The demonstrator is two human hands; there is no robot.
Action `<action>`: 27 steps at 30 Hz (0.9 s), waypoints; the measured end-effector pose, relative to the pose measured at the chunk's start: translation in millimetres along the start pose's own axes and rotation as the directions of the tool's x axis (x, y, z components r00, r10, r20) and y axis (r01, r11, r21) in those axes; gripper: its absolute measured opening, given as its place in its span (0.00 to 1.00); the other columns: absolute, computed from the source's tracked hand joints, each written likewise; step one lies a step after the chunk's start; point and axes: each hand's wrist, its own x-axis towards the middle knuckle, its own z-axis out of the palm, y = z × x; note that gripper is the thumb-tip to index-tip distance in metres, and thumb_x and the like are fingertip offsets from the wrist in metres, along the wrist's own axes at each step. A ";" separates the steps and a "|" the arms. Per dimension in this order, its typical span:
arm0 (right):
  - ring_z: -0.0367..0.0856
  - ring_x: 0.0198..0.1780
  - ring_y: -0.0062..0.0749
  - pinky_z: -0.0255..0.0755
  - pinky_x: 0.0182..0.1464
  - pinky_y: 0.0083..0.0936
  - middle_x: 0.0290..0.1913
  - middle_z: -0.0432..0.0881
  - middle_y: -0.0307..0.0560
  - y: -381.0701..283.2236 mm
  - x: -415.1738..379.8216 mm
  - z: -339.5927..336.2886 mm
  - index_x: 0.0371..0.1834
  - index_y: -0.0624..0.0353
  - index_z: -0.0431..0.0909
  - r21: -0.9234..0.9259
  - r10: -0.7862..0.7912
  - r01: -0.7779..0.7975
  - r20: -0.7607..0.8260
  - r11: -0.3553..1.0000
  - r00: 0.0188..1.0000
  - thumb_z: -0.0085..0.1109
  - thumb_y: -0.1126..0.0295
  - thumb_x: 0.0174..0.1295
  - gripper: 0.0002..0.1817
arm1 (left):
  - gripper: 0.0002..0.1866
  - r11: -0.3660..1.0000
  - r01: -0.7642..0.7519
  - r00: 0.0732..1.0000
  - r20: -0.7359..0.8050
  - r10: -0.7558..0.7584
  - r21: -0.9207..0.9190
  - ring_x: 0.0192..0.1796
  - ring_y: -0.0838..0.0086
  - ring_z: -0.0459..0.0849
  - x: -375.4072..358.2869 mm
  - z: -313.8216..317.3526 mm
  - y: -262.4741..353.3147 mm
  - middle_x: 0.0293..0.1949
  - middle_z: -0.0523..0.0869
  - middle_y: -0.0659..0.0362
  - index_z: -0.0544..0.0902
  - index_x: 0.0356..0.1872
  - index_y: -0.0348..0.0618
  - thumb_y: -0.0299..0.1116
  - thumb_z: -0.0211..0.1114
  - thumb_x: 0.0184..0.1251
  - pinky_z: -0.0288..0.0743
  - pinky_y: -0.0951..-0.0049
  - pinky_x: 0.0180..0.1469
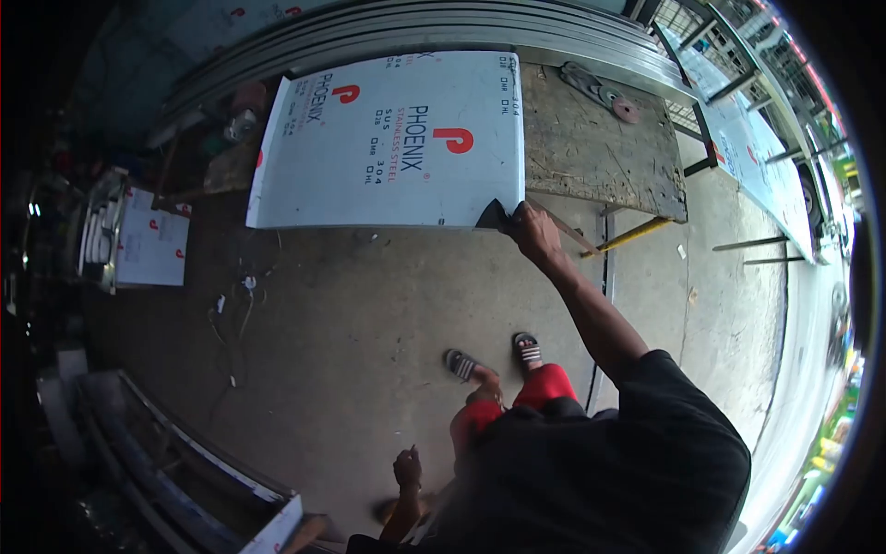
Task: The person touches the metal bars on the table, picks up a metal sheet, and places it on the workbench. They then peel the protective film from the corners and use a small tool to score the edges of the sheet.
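A stainless steel sheet (323, 185) with bent edges lies on the workbench, covered in white printed protective film. At its near right corner, my right hand (535, 229) pinches the film's peeled corner (494, 215), whose dark underside shows. The rest of the film lies flat on the metal. Low beside my body, my left hand (406, 468) hangs away from the sheet with its fingers curled closed. Whether it holds something small cannot be made out.
An angle grinder (600, 92) lies on the worn wooden bench top (591, 171). Long metal profiles (388, 32) run behind it. A film-covered box (152, 240) stands left, a metal frame (175, 434) lower left. Cord scraps (247, 286) lie on the floor. Another film-covered table (752, 148) stands right.
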 end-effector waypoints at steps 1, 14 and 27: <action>0.88 0.38 0.52 0.79 0.39 0.43 0.35 0.87 0.57 12.0 8.8 11.1 0.41 0.65 0.80 0.014 0.005 -0.005 -0.014 1.000 1.000 0.71 0.57 0.57 0.21 | 0.18 1.000 -0.013 1.000 -0.010 0.013 0.011 0.36 0.44 0.85 6.2 -11.6 -1.5 0.31 0.86 0.45 0.84 0.34 0.39 0.45 0.59 0.72 0.77 0.48 0.39; 0.87 0.36 0.31 0.78 0.41 0.29 0.32 0.88 0.50 45.7 10.8 40.4 0.40 0.67 0.83 0.499 -0.026 0.090 -0.134 0.862 0.991 0.69 0.67 0.58 0.14 | 0.15 0.856 -0.046 0.999 -0.020 0.041 -0.516 0.33 0.67 0.82 120.9 -84.6 71.5 0.30 0.86 0.51 0.86 0.35 0.34 0.38 0.61 0.70 0.74 0.67 0.41; 0.86 0.35 0.52 0.74 0.47 0.45 0.32 0.86 0.56 7.1 20.1 0.1 0.36 0.61 0.79 0.035 0.008 -0.009 0.004 0.999 1.000 0.63 0.56 0.64 0.17 | 0.17 0.888 -0.015 0.991 -0.124 -0.048 -0.460 0.30 0.76 0.71 130.3 -152.6 210.2 0.28 0.80 0.58 0.84 0.40 0.29 0.38 0.60 0.73 0.70 0.69 0.36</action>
